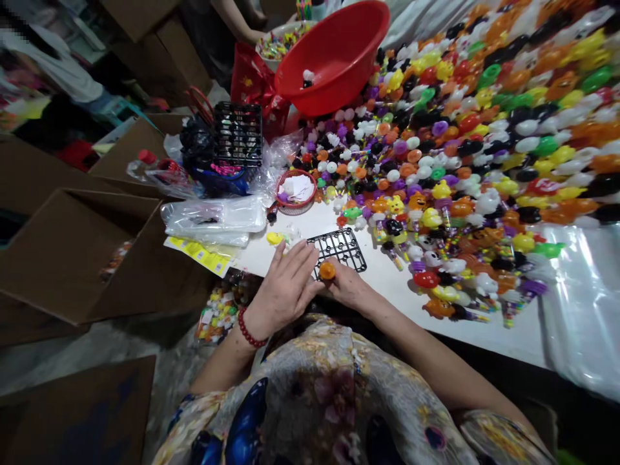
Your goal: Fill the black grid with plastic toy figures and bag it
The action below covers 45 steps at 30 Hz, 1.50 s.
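Observation:
My left hand [283, 290] lies with its fingers stretched out and close together, over the left edge of a black plastic grid tray [356, 248]. A red bead bracelet circles that wrist. My right hand [351, 287] is closed around a small piece with a round orange plastic top [327, 270], at the near edge of the tray. Whatever is below the orange top is hidden by my fingers. A small yellow plastic piece [274, 238] sits on the white table [382, 284] beyond my left fingertips.
A large pile of colourful plastic toppers [436, 168] covers the table's right side. Behind stand a tilted red basin [334, 58] and a small red basket [295, 208]. Clear plastic bags [213, 216] lie left. Cardboard boxes [62, 258] fill the floor. Another person's arm [237, 19] reaches in at the back.

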{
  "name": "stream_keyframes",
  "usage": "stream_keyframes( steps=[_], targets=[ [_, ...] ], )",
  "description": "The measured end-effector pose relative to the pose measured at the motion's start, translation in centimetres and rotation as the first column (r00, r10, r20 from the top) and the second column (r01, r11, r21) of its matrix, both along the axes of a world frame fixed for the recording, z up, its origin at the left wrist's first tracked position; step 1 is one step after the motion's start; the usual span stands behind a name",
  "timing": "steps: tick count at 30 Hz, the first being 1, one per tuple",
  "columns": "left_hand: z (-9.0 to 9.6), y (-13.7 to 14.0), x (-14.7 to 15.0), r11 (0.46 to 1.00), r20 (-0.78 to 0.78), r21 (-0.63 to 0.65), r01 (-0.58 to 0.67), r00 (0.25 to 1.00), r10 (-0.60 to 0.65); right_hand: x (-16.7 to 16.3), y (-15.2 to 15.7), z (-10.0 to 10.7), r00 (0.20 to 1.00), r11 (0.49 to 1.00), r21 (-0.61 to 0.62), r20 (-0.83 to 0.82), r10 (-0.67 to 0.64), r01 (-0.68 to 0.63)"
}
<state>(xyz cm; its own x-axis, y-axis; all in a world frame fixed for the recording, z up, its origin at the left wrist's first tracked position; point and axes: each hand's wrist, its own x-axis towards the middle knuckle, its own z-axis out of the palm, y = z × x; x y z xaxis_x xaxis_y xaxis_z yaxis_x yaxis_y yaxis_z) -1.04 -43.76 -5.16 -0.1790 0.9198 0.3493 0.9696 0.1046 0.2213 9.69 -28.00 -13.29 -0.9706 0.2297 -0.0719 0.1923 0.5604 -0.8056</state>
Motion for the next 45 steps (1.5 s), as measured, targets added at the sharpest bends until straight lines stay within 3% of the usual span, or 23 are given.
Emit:
stream_keyframes(
  steps=[4, 9, 21, 32, 38, 42, 45],
  targets=[
    [-1.0, -0.7, 0.9, 1.0, -0.081, 0.022, -0.015, 0.997, 0.017, -0.2, -0.2, -0.5, 0.998, 0.994, 0.099, -0.026, 0.053, -0.051],
    [-2.1, -0.9, 0.7, 0.999, -0.129, 0.04, -0.02, 0.991, 0.025, 0.0, -0.7, -1.2, 0.985, 0.991, 0.12, -0.151, 0.081, -0.063],
    [-1.5, 0.2, 1.3, 0.996, -0.148, 0.07, 0.062, 0.988, -0.051, -0.3, -0.4, -2.2, 0.98, 0.991, 0.133, -0.193, 0.049, -0.024],
    [-1.4, -0.3, -0.2, 0.993, -0.049, 0.046, 0.104, 0.994, -0.102, -0.6, -0.4, -3.1, 0.977, 0.989, 0.141, -0.203, 0.068, -0.04],
    [-0.8, -0.1, 0.5, 0.981, -0.07, 0.048, 0.187, 0.981, -0.183, -0.6, -1.2, -3.2, 0.97, 0.99, 0.142, -0.241, 0.033, 0.002],
    [-0.6, 0.0, 0.9, 0.982, -0.074, 0.072, 0.177, 0.982, -0.172, 0.8, -0.5, -2.4, 0.953, 0.99, 0.136, -0.303, 0.023, 0.019],
    [-0.6, -0.5, 0.6, 0.981, -0.068, 0.171, 0.095, 0.994, -0.085, 3.2, 2.2, -1.2, 0.947, 0.96, 0.222, -0.305, -0.1, 0.173]
  ],
)
